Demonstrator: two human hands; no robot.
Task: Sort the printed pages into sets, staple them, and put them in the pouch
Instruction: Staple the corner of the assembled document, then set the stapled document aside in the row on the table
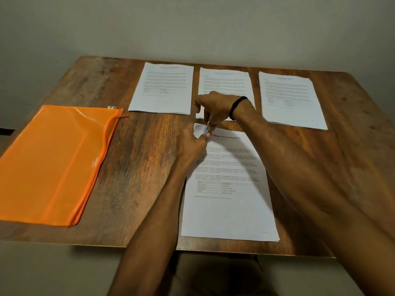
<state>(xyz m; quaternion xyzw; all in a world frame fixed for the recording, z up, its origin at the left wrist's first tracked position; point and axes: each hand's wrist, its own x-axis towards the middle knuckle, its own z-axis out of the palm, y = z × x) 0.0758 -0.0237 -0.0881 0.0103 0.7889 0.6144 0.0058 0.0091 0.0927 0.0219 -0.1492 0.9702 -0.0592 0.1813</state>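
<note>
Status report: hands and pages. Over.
Left hand pinching near set's top-left corner; right hand holding small blue item there. Orange pouch lies left, untouched.

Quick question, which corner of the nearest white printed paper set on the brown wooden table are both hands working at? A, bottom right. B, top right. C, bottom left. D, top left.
D: the left hand pinches the top-left corner of the nearest white printed paper set, and the right hand holds a small blue item there.
</note>
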